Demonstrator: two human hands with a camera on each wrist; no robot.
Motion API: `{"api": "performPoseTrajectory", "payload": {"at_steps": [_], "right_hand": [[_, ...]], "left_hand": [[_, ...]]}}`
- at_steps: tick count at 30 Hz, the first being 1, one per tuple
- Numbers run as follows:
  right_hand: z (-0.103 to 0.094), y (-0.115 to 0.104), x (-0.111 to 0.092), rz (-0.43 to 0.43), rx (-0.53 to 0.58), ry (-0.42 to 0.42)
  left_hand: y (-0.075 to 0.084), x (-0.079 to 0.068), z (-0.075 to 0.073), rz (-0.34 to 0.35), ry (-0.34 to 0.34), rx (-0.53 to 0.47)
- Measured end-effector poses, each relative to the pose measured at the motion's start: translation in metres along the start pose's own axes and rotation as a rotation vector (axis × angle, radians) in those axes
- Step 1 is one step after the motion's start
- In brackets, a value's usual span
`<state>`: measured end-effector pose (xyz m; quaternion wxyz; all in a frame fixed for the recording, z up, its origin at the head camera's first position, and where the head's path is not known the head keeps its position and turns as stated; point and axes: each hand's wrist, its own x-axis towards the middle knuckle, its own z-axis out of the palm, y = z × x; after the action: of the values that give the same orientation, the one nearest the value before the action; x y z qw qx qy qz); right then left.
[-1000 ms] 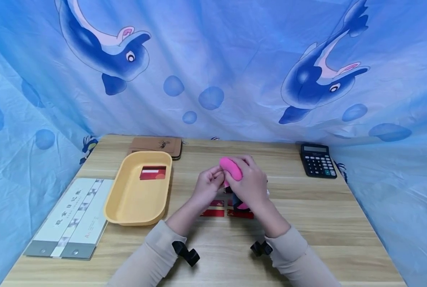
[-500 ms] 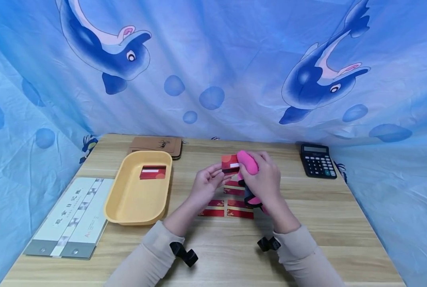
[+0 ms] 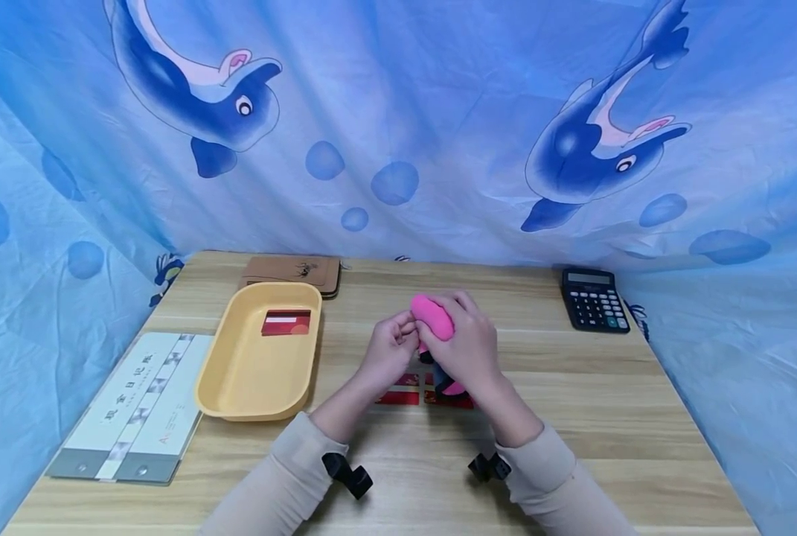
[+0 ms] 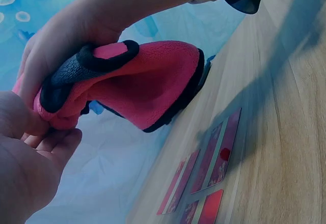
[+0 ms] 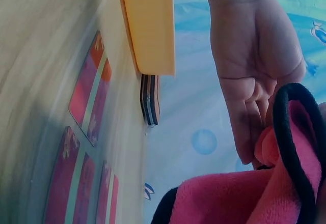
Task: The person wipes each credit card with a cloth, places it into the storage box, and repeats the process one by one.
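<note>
Over the middle of the table my right hand point(image 3: 468, 339) grips a bunched pink cloth point(image 3: 433, 316) with dark edging. Its loose flap hangs down in the left wrist view. My left hand point(image 3: 390, 346) meets it from the left, fingers curled in at the cloth, pinching a bank card that the cloth and fingers now hide. On the tabletop below lie several red bank cards point(image 3: 398, 398) with pale stripes, partly covered by the hands. The right wrist view shows one bank card point(image 5: 91, 89) lying apart from the others.
A yellow tray point(image 3: 257, 413) with red bank cards point(image 3: 286, 322) inside stands left of my hands. Behind it lies a brown wallet point(image 3: 291, 273); a white and grey folder point(image 3: 130, 406) is at far left. A black calculator point(image 3: 594, 300) sits at the back right.
Half a second ago the bank card showed at the left fingers, with the cloth at its right end. My right hand has since moved left, and the cloth covers the card again.
</note>
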<state>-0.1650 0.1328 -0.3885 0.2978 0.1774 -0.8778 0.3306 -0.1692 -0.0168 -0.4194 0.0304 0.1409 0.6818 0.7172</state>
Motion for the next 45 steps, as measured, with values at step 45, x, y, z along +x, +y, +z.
{"api": "performPoseTrajectory", "payload": {"at_steps": [45], "right_hand": [[-0.034, 0.072, -0.008, 0.150, -0.093, 0.026]], "left_hand": [[0.024, -0.004, -0.122, -0.137, 0.443, -0.167]]}}
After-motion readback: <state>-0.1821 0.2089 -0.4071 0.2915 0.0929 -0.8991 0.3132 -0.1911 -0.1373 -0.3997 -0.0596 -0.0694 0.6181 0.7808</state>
